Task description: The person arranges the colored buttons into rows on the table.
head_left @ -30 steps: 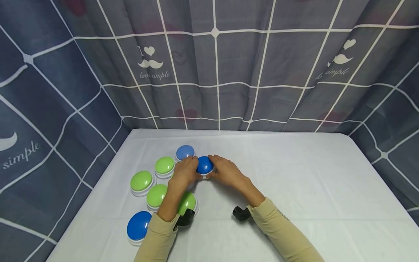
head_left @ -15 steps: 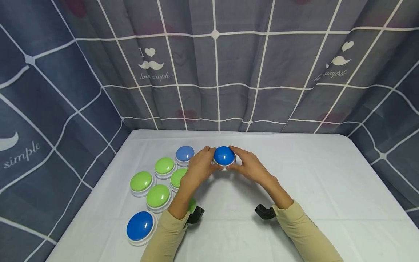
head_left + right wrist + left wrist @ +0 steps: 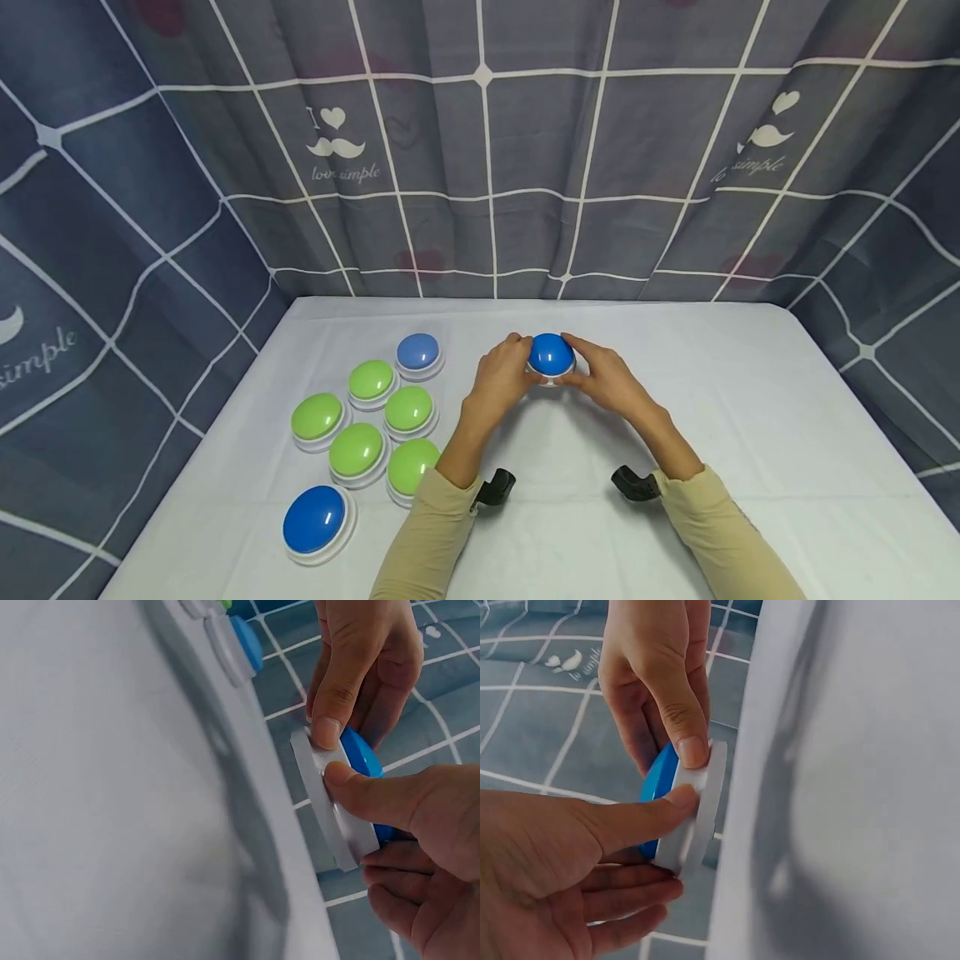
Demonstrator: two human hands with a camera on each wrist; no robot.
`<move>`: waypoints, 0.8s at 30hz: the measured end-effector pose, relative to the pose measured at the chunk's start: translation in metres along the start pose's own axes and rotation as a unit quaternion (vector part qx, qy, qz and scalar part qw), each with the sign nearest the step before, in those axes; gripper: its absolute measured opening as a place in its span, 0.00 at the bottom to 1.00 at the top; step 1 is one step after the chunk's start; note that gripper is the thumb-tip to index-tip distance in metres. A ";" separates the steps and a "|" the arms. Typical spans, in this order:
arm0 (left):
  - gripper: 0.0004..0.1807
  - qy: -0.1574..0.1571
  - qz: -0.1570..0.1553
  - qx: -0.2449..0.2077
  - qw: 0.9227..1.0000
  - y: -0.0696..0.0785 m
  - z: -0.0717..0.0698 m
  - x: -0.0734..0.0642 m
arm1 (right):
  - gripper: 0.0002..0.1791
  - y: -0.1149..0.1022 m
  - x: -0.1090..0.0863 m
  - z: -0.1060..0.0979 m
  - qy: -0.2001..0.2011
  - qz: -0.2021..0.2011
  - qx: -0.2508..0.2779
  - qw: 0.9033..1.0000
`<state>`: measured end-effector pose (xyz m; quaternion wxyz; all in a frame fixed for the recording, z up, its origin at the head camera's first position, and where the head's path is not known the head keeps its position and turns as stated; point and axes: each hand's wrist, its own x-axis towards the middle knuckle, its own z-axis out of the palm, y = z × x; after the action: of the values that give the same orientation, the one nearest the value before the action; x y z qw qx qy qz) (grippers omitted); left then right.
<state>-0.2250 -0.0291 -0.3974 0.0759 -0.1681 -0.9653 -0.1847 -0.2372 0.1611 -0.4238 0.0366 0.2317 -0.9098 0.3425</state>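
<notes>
A blue domed push button [image 3: 551,356] on a white round base is held between both hands near the far middle of the table. My left hand [image 3: 501,375] grips its left side and my right hand [image 3: 609,379] its right. In the left wrist view, both thumbs press the white base [image 3: 694,817], with fingers round the other side. The right wrist view has the button [image 3: 360,754] raised off the white cloth, its shadow falling below. Part of the dome is hidden behind the fingers.
Several green buttons [image 3: 356,450] stand at the left of the white table [image 3: 675,417]. A lighter blue button [image 3: 418,352] is behind them, and a large blue button [image 3: 315,521] is in front. Gridded curtains [image 3: 540,150] enclose the back and sides.
Both hands have carried the blue button rightward, away from the group at the left. The green buttons that the left arm covered now show more fully.
</notes>
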 end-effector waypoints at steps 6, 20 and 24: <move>0.29 -0.013 -0.004 -0.032 0.999 -0.011 0.014 0.002 | 0.40 0.008 0.005 0.015 -0.014 -0.005 -0.014 1.000; 0.28 -0.021 -0.031 -0.049 0.998 -0.024 0.024 0.003 | 0.40 0.014 0.014 0.033 -0.023 -0.027 -0.013 0.999; 0.29 -0.021 -0.033 -0.054 0.998 -0.025 0.025 0.003 | 0.40 0.015 0.014 0.035 -0.021 -0.030 -0.009 0.999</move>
<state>-0.2385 -0.0404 -0.4281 0.0401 -0.1437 -0.9604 -0.2354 -0.2530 0.1432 -0.4568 0.0297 0.2653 -0.9060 0.3285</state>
